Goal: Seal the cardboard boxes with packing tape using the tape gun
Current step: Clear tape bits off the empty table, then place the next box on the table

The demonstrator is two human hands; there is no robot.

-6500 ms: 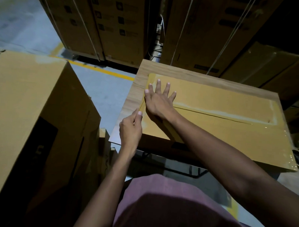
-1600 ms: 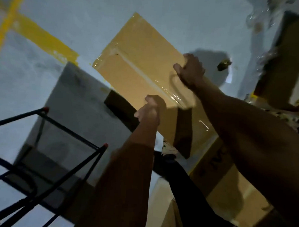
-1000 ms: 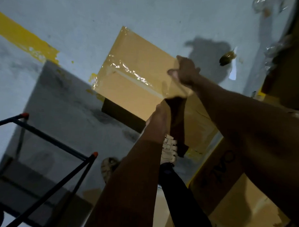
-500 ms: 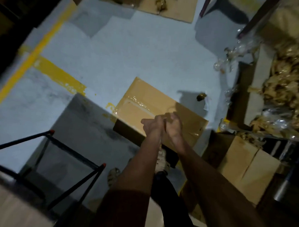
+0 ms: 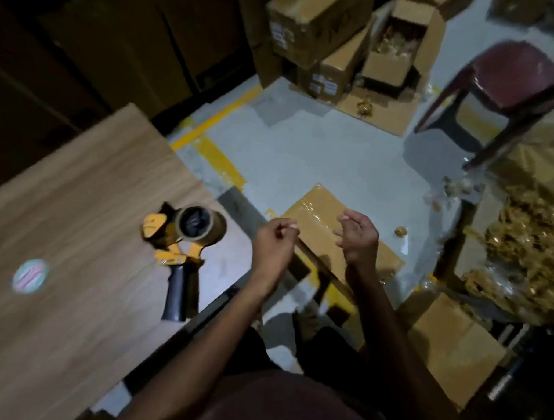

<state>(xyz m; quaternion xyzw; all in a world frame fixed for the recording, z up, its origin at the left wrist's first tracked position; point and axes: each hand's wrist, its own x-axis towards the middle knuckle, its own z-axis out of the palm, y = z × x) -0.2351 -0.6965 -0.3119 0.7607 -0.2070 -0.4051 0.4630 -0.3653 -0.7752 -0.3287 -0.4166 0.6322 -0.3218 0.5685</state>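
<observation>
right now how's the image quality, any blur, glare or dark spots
Head view: dim overall, upper left nearly black; motion blur smears the sticker on the table and the chair; glare streaks on the taped box; wide-angle bending at the edges; the tape gun stays readable.

The table [image 5: 79,201] is showing a pale wood-grain top, smooth and matt. On it the tape gun [image 5: 180,243] is looking like yellow plastic with a black matt handle and a glossy brown roll. The box [image 5: 326,218] on the floor is plain matt cardboard, its clear tape glinting. The chair [image 5: 509,83] is looking like smooth dark-red plastic.
</observation>
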